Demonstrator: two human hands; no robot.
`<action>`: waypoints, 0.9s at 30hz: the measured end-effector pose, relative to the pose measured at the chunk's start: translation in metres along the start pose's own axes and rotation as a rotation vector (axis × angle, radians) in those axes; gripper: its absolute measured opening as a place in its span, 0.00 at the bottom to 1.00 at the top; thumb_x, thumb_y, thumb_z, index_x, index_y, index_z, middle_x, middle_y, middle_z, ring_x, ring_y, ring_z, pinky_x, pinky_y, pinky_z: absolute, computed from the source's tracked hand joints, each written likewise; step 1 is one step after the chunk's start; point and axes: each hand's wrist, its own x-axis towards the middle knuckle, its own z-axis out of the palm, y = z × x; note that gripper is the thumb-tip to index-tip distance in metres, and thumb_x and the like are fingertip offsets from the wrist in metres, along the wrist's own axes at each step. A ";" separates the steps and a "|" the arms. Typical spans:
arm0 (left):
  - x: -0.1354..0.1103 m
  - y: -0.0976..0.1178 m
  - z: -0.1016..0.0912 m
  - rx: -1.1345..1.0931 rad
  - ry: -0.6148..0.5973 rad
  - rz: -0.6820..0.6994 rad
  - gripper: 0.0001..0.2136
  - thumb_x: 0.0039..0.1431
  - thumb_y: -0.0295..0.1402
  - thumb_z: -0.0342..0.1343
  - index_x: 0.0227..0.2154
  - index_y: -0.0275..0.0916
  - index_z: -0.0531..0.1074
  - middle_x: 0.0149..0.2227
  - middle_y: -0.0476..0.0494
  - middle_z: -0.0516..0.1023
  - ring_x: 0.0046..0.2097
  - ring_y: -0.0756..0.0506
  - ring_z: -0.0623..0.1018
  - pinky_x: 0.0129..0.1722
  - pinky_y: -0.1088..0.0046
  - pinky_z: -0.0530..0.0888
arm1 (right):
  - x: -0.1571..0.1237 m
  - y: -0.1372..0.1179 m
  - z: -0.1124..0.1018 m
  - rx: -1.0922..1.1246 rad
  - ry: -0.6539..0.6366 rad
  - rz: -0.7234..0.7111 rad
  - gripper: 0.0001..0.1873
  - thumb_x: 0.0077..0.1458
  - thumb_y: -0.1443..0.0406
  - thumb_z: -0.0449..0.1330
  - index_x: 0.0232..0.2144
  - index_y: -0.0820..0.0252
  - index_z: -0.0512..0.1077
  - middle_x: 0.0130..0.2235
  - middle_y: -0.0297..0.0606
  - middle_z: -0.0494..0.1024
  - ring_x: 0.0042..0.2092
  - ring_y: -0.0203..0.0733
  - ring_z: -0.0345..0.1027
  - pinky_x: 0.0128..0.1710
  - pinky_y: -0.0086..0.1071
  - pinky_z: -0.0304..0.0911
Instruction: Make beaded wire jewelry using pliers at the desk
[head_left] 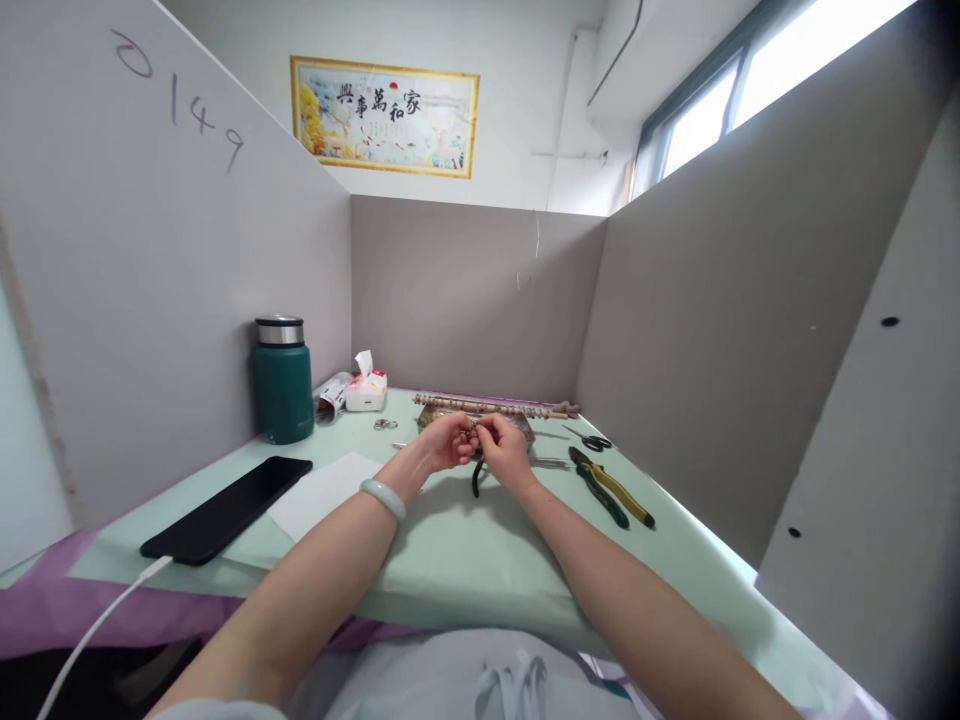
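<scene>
Both hands meet above the middle of the pale green mat (465, 560). The left hand (448, 441) and the right hand (501, 448) pinch a small beaded piece (471, 431) between closed fingertips. A dark tool handle (476, 483) hangs just beneath them. Yellow-handled pliers (611, 492) lie nearby on the right, and a green flask (283, 385) stands well apart on the left.

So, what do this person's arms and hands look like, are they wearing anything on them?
Both forearms are bare, with no sleeves, gloves or watch showing. The left arm carries a smooth, glossy, pale green bangle at the wrist. The right arm wears nothing. The left hand and right hand look bare; any rings are too small to tell.
</scene>
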 end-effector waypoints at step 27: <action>-0.005 0.008 0.000 -0.156 -0.011 0.062 0.04 0.46 0.28 0.50 0.22 0.38 0.59 0.19 0.49 0.65 0.16 0.54 0.61 0.15 0.78 0.58 | 0.014 0.002 -0.035 -0.868 -0.591 0.342 0.16 0.46 0.52 0.60 0.26 0.59 0.77 0.31 0.47 0.78 0.35 0.49 0.71 0.32 0.34 0.59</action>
